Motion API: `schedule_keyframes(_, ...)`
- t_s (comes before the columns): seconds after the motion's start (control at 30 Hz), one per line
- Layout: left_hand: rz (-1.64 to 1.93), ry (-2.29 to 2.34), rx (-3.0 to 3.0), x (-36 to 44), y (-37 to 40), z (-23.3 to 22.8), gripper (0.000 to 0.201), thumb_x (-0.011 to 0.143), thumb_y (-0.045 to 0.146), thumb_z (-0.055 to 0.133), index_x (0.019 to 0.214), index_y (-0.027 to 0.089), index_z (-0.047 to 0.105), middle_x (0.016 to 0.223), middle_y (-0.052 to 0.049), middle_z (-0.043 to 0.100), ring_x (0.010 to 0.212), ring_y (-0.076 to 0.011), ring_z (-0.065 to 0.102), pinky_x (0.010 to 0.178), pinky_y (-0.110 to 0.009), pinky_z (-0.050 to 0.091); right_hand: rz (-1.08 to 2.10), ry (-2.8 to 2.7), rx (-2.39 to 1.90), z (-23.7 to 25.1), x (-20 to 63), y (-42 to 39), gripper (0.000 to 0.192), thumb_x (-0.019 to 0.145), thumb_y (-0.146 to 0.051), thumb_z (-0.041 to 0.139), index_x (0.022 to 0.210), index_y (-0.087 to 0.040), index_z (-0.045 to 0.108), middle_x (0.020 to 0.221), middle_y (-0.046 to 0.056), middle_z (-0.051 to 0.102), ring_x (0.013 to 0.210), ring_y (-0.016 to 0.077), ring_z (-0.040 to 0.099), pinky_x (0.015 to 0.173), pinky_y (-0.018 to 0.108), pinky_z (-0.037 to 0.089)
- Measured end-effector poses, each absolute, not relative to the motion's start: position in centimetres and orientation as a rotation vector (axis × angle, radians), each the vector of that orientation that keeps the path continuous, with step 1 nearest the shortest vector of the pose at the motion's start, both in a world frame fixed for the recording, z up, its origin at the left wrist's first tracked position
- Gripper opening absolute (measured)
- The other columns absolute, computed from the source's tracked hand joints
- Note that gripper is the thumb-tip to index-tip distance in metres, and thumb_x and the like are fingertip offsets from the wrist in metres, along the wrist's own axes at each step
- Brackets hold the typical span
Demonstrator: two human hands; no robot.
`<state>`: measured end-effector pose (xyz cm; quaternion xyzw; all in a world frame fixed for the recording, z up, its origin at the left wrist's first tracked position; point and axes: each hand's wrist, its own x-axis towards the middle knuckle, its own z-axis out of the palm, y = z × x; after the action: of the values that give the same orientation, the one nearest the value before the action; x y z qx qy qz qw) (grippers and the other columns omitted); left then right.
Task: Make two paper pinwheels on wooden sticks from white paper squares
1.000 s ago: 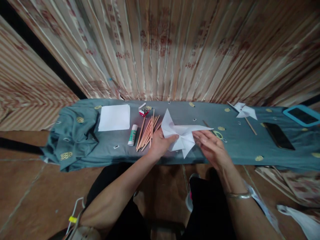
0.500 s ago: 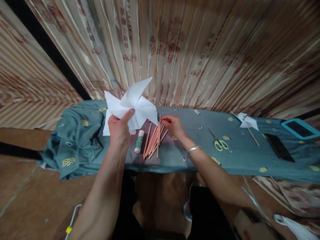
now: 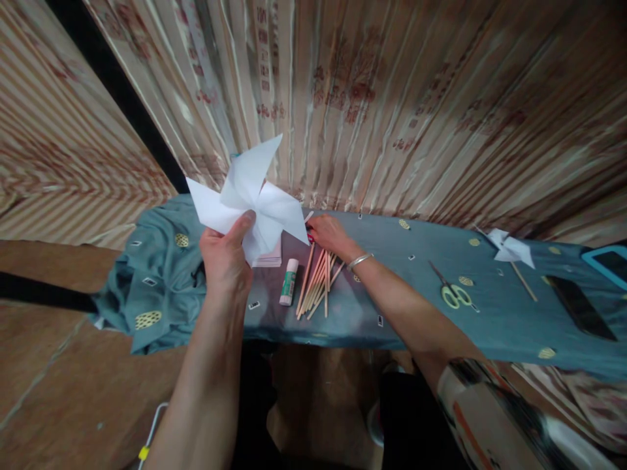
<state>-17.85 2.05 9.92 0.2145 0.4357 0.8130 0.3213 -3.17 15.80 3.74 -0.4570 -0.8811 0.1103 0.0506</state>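
A large white paper pinwheel (image 3: 281, 205) is held up over the cloth, its middle pinched by my left hand (image 3: 226, 251) with the thumb on top. My right hand (image 3: 333, 235) reaches down just beyond the far ends of several wooden sticks (image 3: 318, 281). Its fingers are curled together beside a small red item (image 3: 310, 239), and what they grip cannot be made out. A glue stick (image 3: 289, 282) with a white cap lies left of the sticks. Partly under the pinwheel is a stack of pale paper (image 3: 268, 259).
Scissors (image 3: 453, 292) with pale green handles lie to the right. Beyond them are a small pinwheel on a stick (image 3: 511, 250), a black phone (image 3: 580, 305) and a blue-framed tablet (image 3: 605, 261). Blue-green cloth (image 3: 401, 313) covers the narrow table, bunched up at its left end. A pleated curtain hangs behind.
The view has swung a little left. My right hand has moved to the far ends of the sticks, by the small red item. The pinwheel has turned slightly in my left hand.
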Motion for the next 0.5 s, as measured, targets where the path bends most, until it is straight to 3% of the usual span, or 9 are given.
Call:
schedule_keyframes(0.13, 2.131, 1.111, 0.557, -17.79, 1.84, 10.01, 0.033, 0.051, 0.027, 0.085, 0.08, 0.017, 0.071, 0.083, -0.004, 0.076, 0.089, -0.0221, 0.071, 0.08, -0.029, 0.059, 0.31, -2.745, -1.384, 4.01, -3.33, 15.8, 0.032, 0.086, -0.01, 0.045, 0.103, -0.008, 0.072, 0.107, 0.023, 0.071, 0.108, 0.0307, 0.061, 0.094, 0.036, 0.042)
schedule_keyframes(0.37, 2.15, 1.075, 0.552, -17.87, 1.98, 9.86, 0.031, 0.052, 0.025, 0.084, 0.079, 0.017, 0.07, 0.082, -0.005, 0.075, 0.092, -0.0242, 0.071, 0.081, -0.033, 0.06, 0.361, -2.654, -1.379, 4.47, -3.03, 15.93, 0.039, 0.084, -0.011, 0.044, 0.111, -0.018, 0.071, 0.109, 0.008, 0.074, 0.1, 0.0218, 0.066, 0.082, 0.027, 0.045)
schedule_keyframes(0.5, 2.133, 1.087, 0.548, -17.8, 2.03, 9.91, 0.033, 0.051, 0.025, 0.084, 0.079, 0.016, 0.069, 0.085, -0.006, 0.075, 0.095, -0.025, 0.07, 0.081, -0.033, 0.06, 0.395, -2.605, -1.37, 4.17, -2.8, 15.81, 0.033, 0.085, -0.016, 0.048, 0.107, -0.017, 0.073, 0.103, 0.006, 0.075, 0.095, 0.0194, 0.068, 0.078, 0.024, 0.045)
